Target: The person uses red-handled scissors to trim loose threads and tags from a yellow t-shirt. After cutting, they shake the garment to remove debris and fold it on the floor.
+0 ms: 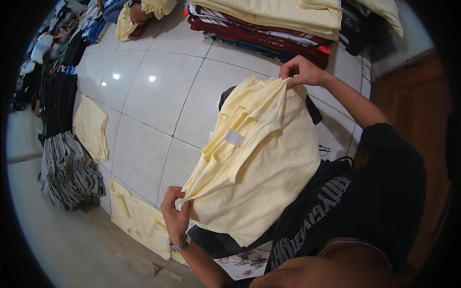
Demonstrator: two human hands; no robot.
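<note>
A pale yellow T-shirt point(259, 158) is spread over my lap, its upper edge gathered in folds and stretched between my hands. My left hand point(176, 212), with a metal watch at the wrist, pinches one corner of the gathered cloth between thumb and fingers. At the far end my right hand point(300, 72) pinches the opposite corner, close to a stack of folded clothes. A blank-looking white label point(233, 137) shows in the middle of the folds. Dark cloth sticks out from under the yellow fabric on both sides.
Folded yellow garments top a stack with dark red ones point(259, 36). More yellow pieces lie on the tiles point(92, 127) and lower left point(138, 219). Grey garments point(70, 172) are piled left. Another person's hand point(138, 14) holds yellow cloth. Small scissors point(325, 148) and thread scraps point(248, 261) lie nearby.
</note>
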